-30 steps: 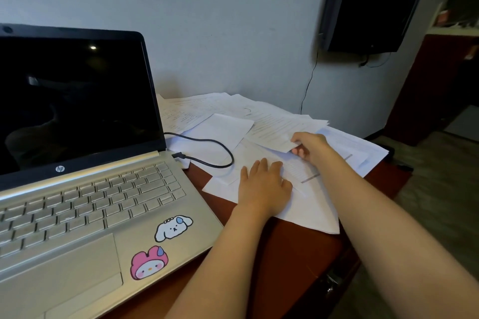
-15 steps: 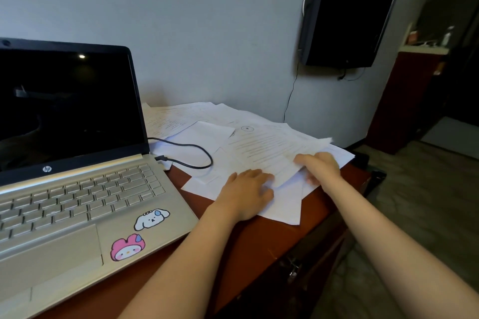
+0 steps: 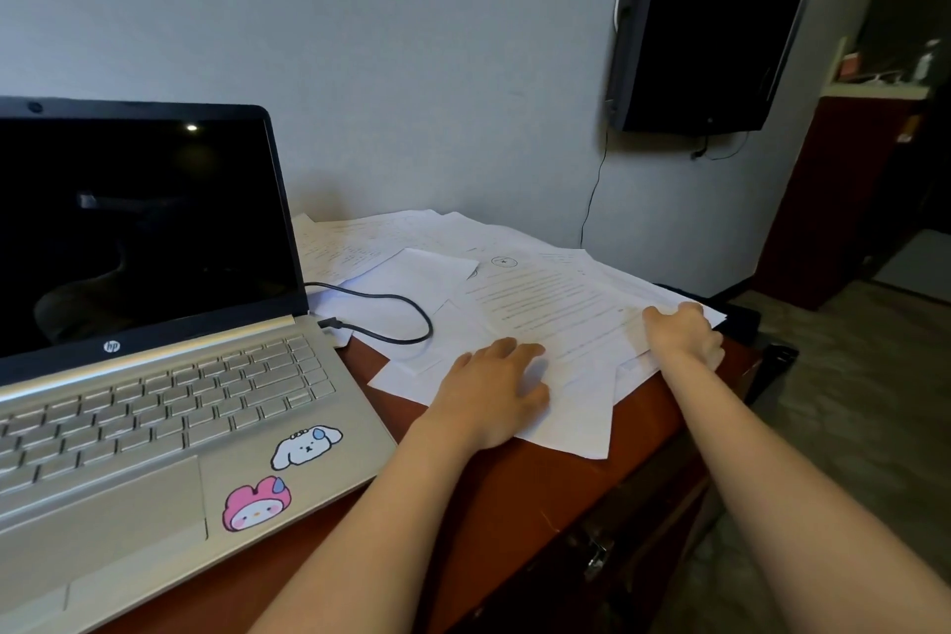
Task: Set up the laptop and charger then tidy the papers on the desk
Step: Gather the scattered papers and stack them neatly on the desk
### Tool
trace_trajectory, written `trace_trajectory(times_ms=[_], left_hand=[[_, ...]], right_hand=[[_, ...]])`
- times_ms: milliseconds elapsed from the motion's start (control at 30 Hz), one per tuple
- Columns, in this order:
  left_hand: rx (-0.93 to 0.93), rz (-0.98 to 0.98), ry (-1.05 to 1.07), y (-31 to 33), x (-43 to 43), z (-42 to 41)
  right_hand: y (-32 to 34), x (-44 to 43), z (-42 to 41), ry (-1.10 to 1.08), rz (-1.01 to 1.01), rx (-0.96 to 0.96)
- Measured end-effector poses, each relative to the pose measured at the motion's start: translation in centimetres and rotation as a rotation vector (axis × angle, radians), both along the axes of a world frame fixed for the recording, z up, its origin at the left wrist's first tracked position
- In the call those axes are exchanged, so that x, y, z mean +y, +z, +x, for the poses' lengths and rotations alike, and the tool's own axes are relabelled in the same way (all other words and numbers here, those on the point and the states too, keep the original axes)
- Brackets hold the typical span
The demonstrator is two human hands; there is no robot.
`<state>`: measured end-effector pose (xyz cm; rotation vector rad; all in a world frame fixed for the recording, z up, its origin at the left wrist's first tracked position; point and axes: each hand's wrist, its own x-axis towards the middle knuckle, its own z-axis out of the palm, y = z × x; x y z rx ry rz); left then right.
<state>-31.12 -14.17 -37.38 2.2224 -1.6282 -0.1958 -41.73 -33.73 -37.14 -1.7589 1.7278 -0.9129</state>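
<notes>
An open silver laptop with a dark screen and two stickers stands at the left of the red-brown desk. A black charger cable loops from its right side over the papers. Loose white papers lie spread across the desk's right half. My left hand lies flat on the near sheets with straight fingers. My right hand holds the right edge of the printed sheets at the desk's corner, fingers curled over them.
A black wall-mounted screen hangs at the upper right with a thin wire running down the wall. The desk's right edge drops to the floor. A dark red cabinet stands further right.
My right hand has drawn printed sheets over the pile and toward me. My left hand has stayed flat on the near sheets. The view has shifted right.
</notes>
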Motion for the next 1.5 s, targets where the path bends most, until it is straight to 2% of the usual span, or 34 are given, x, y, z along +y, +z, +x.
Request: trace_trajectory(times_ms=[100,233,367,533,667,733,800,867,933,1033,1167,1267,1500], left_hand=[[-0.003,-0.001,0.009,0.2,0.1,-0.1],[-0.046,-0.037,0.021,0.4,0.1,0.0],[-0.067,-0.067,0.017,0.6,0.1,-0.3],[-0.105,-0.1,0.018,0.8,0.1,-1.2],[-0.218,-0.135,0.066,0.7,-0.6,-2.1],[-0.266,-0.105,0.131,0.6,-0.9,-1.7],[-0.252,-0.083,0.217,0.8,-0.8,-0.7],[-0.219,-0.14,0.295,1.0,-0.3,0.5],[-0.171,-0.227,0.351,1.1,0.5,1.2],[-0.116,-0.275,0.377,1.2,1.2,1.4],[-0.105,-0.261,0.368,1.2,1.6,1.6],[-0.021,-0.262,0.375,1.3,1.9,2.0],[0.083,-0.286,0.388,1.6,1.7,2.8]], right_hand=[[0.2,-0.1,-0.2,0.022,0.005,-0.043],[0.4,0.8,-0.7,-0.022,-0.035,-0.295],[0.4,2.0,-0.8,-0.024,-0.065,-0.41],[0.4,3.7,-1.1,0.081,-0.003,-0.766],[0.7,4.8,-1.3,0.242,0.204,-1.16],[1.0,5.3,-1.7,0.365,0.269,-1.245],[0.9,5.4,-1.7,0.386,0.28,-1.237],[0.6,5.0,-1.3,0.246,0.229,-1.193],[0.2,4.3,-0.9,0.057,0.095,-0.906],[-0.3,4.0,0.4,0.05,-0.017,-0.393],[-0.3,4.1,1.4,0.035,-0.031,-0.039],[-0.2,3.4,1.5,-0.002,0.0,0.003],[0.0,3.7,1.4,0.025,0.002,-0.076]])
